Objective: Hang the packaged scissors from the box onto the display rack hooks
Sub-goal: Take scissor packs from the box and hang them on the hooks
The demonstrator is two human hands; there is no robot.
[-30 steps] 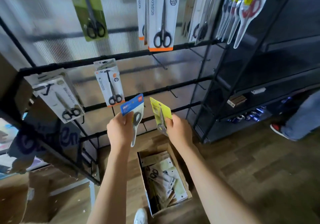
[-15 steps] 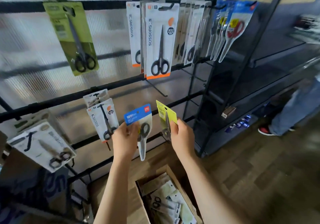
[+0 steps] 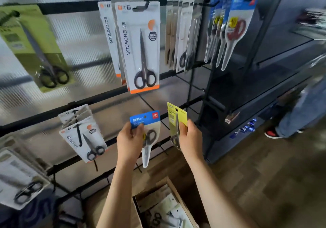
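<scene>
1. Ribbed translucent wall behind black display rack [image 3: 98, 98]; many hooks already carry scissor packs
2. Left hand [image 3: 129, 140] pinches blue-header pack [image 3: 145, 121]; right hand [image 3: 191, 137] grips yellow pack [image 3: 176, 120], both unhung, below the white-orange packs [image 3: 139, 45]
3. Box [image 3: 173, 192] on the floor holds more packs
4. Versus a second ago: view tilted up, both packs raised toward the hooks
</scene>
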